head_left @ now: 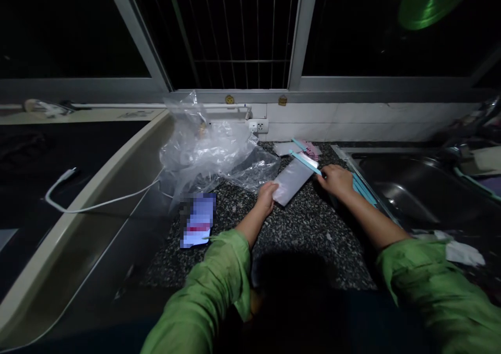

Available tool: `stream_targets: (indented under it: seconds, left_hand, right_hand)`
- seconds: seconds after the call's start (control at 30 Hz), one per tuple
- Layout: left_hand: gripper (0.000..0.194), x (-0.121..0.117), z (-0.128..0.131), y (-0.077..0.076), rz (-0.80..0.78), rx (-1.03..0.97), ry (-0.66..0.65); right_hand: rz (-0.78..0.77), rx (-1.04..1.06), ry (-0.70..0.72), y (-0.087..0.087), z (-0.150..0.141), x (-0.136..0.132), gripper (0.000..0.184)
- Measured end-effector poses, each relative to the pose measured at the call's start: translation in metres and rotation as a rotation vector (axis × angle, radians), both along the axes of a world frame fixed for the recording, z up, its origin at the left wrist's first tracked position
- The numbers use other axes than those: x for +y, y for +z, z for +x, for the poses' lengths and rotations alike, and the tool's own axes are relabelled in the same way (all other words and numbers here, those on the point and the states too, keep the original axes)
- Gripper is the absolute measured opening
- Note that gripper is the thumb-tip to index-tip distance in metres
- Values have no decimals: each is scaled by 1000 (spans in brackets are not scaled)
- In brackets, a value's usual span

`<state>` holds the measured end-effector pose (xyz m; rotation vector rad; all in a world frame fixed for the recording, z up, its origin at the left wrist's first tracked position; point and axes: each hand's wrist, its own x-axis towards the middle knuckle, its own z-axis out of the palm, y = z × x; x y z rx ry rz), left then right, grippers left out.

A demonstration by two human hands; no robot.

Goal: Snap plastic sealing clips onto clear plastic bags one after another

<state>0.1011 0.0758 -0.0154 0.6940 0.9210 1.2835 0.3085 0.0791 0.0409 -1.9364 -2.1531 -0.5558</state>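
A small clear flat pouch (293, 180) lies on the speckled dark counter (305, 239). My left hand (267, 196) grips its near left corner, fingers closed on it. My right hand (335, 179) is closed around a thin blue strip (306, 162) that crosses the pouch's far end. More blue strips (364, 189) lie under and behind that hand. Both arms wear green sleeves.
A crumpled clear plastic bag (211, 148) sits at the back left. A blurred card (199, 220) lies near it. More small pouches (287, 148) lie by the wall. A steel sink (410, 187) is right, a white cable (97, 200) left, a wall socket (259, 126) behind.
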Motion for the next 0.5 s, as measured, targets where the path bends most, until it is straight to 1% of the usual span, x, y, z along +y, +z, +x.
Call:
stream_targets:
  seconds: [0.03, 0.1, 0.23, 0.33, 0.5]
  left_hand:
    - [17, 5, 8, -2, 16, -17, 32]
    - [27, 17, 24, -4, 43, -26, 53]
    - [38, 44, 50, -8, 108, 61, 80]
    - [44, 67, 64, -9, 164, 127, 154]
    - [64, 98, 78, -8, 239, 252, 225]
  right_hand:
    - [-12, 19, -43, 1, 4, 5, 32]
    - [-37, 70, -125, 3, 11, 16, 33]
    - [-114, 219, -255, 7, 18, 42, 34]
    - [-161, 292, -315, 10, 19, 62, 35]
    - [-173, 364, -389, 10, 23, 95, 36]
